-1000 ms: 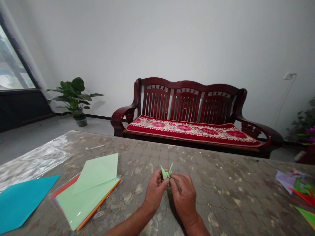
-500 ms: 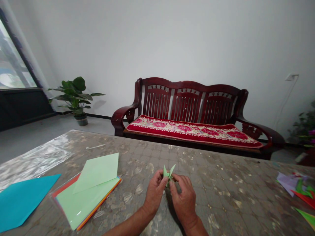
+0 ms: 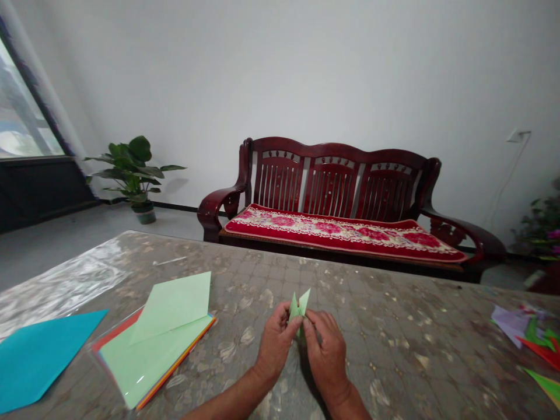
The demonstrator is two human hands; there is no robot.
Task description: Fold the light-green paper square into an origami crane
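A small piece of folded light green paper (image 3: 303,302) is pinched between both hands above the table, with two pointed flaps sticking up. My left hand (image 3: 275,339) grips its left side, thumb towards me. On its right side, my right hand (image 3: 325,350) pinches it between thumb and fingers. The lower part of the paper is mostly hidden behind the thumbs. To the left lies a stack of coloured paper (image 3: 151,363), light green on top, with a loose light green sheet (image 3: 179,304) over it.
A blue-green sheet (image 3: 44,356) lies at the far left of the patterned table (image 3: 236,373). Several folded coloured papers (image 3: 510,326) lie at the right edge. A thin white stick (image 3: 170,261) rests near the back edge. Beyond stands a dark red wooden bench (image 3: 332,181).
The folded paper has turned slightly in my fingers, and its two points now stand closer together and more upright. My right hand has shifted slightly left.
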